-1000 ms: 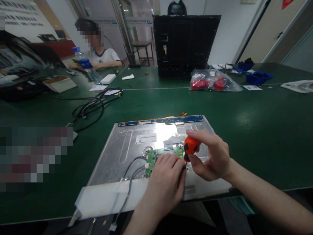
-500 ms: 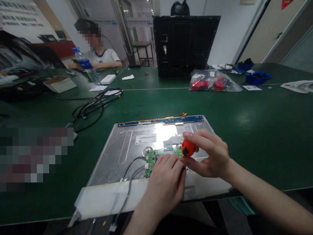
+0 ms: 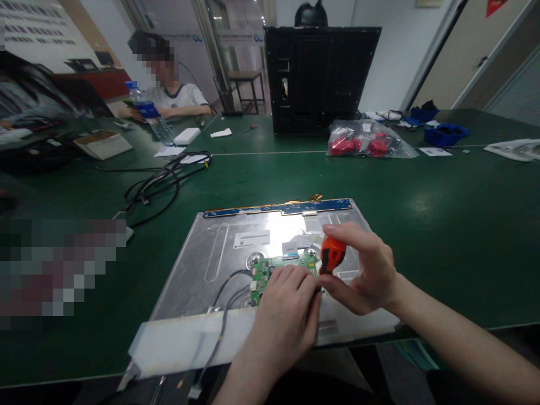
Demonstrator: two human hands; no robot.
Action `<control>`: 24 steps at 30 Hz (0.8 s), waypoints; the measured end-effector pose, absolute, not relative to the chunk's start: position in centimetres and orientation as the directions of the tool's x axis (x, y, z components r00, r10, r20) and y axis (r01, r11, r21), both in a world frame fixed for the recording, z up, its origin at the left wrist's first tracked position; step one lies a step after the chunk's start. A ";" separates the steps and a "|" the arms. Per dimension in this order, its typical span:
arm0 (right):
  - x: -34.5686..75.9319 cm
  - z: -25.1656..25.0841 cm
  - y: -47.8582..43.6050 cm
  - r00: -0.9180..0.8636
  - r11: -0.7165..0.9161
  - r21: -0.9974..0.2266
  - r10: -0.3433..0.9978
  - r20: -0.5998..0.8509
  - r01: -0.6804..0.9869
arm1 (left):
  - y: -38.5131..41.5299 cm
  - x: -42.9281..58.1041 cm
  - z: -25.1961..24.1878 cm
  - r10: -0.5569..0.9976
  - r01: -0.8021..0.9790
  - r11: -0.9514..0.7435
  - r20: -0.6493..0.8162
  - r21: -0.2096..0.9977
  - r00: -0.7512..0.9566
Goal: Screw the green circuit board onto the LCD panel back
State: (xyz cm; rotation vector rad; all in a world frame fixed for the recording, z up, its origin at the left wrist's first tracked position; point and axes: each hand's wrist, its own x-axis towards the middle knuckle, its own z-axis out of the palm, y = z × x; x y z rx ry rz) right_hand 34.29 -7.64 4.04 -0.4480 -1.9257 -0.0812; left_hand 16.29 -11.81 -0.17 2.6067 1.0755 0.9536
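My right hand [image 3: 369, 270] grips a screwdriver [image 3: 332, 254] with a short, thick orange and black handle, thumb and fingers on either side of it. Its shaft and tip are hidden behind my left hand [image 3: 289, 306]. That hand rests over a green circuit board [image 3: 264, 270], fingers curled together near the screwdriver's lower end; what they pinch, if anything, does not show. The board sits on the metal back of a display panel [image 3: 194, 264] lying on the table. Cables [image 3: 225, 326] run from the board's left side. A blue strip board [image 3: 253, 211] lines the panel's far edge.
Black cables [image 3: 169, 174] lie coiled to the left. Farther back stand a water bottle [image 3: 149, 115], a black monitor-like panel [image 3: 320, 79] and a clear bag of red items [image 3: 369, 140]. A person [image 3: 179, 98] sits across the green table [image 3: 442, 225].
The screwdriver handle has shifted a little right and now leans, showing more of its length. My right hand has moved slightly right with it. My left hand stays in place.
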 end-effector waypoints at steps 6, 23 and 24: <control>34.1 4.0 -7.6 -0.313 0.892 -0.156 0.306 0.899 0.424 | -11.7 16.2 -0.3 0.688 0.593 -0.719 0.490 0.361 0.536; 34.4 4.0 -7.8 -0.348 0.910 -0.172 0.312 0.884 0.378 | -11.8 16.1 -0.4 0.698 0.586 -0.712 0.472 0.386 0.538; 34.4 4.0 -7.7 -0.348 0.908 -0.160 0.304 0.887 0.386 | -11.8 16.1 -0.4 0.692 0.586 -0.717 0.487 0.379 0.533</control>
